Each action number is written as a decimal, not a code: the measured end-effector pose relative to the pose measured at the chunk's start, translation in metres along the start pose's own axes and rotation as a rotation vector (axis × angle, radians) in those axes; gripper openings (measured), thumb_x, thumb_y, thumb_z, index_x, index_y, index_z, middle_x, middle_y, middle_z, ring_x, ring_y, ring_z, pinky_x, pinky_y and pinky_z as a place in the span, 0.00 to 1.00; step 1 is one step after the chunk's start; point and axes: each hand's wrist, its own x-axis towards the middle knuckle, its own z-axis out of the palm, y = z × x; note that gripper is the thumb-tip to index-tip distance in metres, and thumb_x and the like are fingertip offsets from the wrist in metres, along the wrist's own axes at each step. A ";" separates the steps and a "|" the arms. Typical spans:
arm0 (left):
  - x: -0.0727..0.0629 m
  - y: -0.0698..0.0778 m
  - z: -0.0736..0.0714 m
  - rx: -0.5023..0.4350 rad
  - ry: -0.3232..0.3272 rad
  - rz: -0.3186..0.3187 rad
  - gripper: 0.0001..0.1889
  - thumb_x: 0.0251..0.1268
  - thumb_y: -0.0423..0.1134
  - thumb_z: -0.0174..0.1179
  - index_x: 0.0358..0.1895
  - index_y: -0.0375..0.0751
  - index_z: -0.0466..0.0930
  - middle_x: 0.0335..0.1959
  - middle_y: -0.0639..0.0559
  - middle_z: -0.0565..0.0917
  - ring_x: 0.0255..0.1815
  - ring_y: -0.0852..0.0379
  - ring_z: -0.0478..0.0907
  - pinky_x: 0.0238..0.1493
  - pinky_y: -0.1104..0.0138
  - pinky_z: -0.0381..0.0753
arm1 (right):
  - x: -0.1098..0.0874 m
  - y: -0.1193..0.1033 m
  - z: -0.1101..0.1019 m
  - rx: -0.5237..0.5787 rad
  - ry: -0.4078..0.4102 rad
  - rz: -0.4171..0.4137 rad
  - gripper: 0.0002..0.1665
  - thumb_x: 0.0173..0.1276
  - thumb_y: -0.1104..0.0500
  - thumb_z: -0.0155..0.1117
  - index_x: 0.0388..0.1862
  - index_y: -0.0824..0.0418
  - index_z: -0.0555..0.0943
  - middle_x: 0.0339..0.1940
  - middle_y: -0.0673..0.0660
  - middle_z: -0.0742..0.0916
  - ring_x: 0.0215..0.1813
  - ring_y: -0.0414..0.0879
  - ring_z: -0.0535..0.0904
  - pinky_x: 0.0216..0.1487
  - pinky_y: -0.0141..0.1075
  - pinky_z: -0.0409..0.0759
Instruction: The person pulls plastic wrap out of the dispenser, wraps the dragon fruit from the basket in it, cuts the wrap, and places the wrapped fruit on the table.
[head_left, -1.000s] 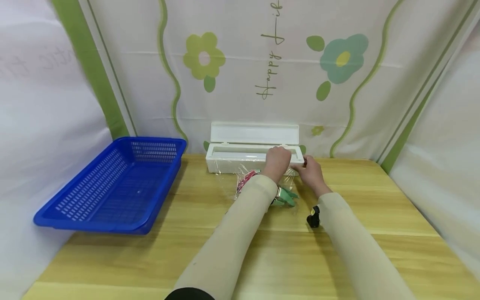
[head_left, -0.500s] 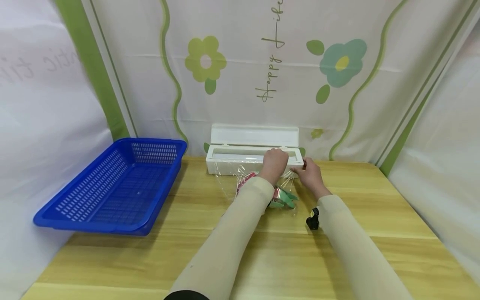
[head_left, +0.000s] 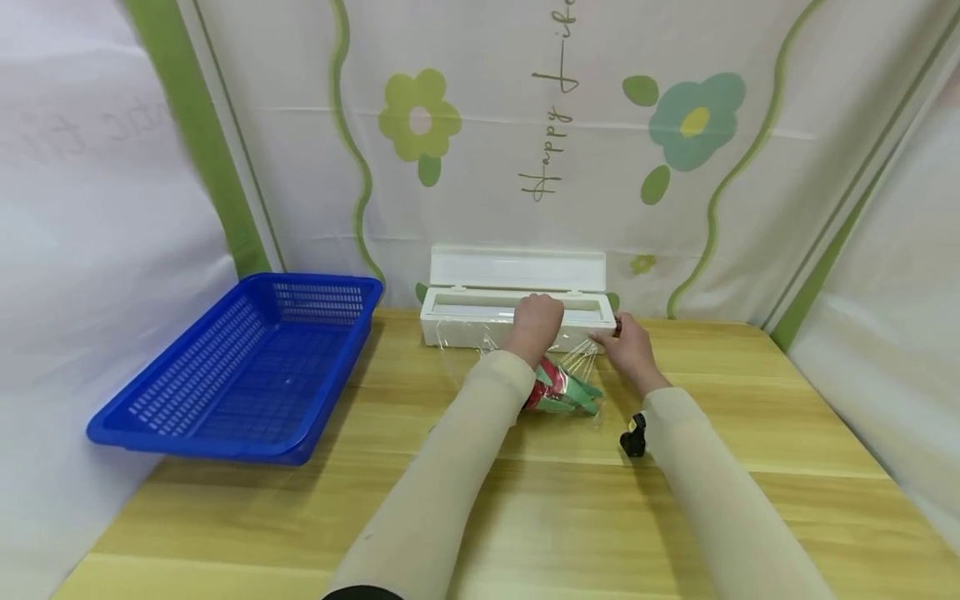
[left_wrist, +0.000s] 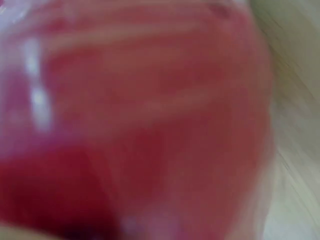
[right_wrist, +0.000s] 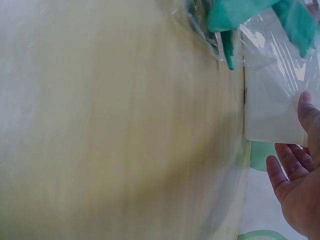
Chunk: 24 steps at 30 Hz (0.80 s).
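A white cling film box [head_left: 453, 335] with its lid raised stands at the table's back. My left hand [head_left: 536, 327] curls over its front rim; whatever the fingertips pinch there is hidden. My right hand [head_left: 632, 352] grips the box's right end, thumb [right_wrist: 305, 107] on the front and fingers at the end. Clear film [head_left: 581, 357] hangs from the box front over a red thing with green pointed flaps [head_left: 573, 393], on the table below the left hand. A blurred red surface [left_wrist: 150, 125] fills most of the left wrist view.
A deep blue plastic basket [head_left: 258, 383] with slotted sides stands at the left on the wooden table [head_left: 570, 517]. Patterned cloth [head_left: 480, 150] hangs close behind the box. White cloth walls [head_left: 892, 333] flank the table.
My left hand has slid leftward along the box's front rim. More of the red and green thing shows beside its wrist. The right hand still grips the box's end.
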 end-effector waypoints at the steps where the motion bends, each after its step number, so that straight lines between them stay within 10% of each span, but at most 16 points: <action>1: -0.001 -0.001 0.000 0.000 0.000 0.002 0.10 0.69 0.34 0.55 0.40 0.48 0.86 0.39 0.53 0.85 0.38 0.54 0.81 0.37 0.64 0.81 | 0.000 0.000 -0.001 0.001 0.001 -0.001 0.32 0.71 0.55 0.63 0.64 0.72 0.65 0.59 0.72 0.76 0.61 0.65 0.71 0.59 0.54 0.72; 24: -0.006 -0.025 -0.010 -0.139 -0.077 -0.070 0.11 0.68 0.29 0.53 0.39 0.45 0.85 0.44 0.52 0.85 0.38 0.55 0.82 0.33 0.62 0.83 | -0.001 -0.003 -0.002 -0.022 -0.011 -0.001 0.32 0.71 0.55 0.62 0.64 0.74 0.65 0.57 0.73 0.76 0.58 0.65 0.72 0.57 0.54 0.73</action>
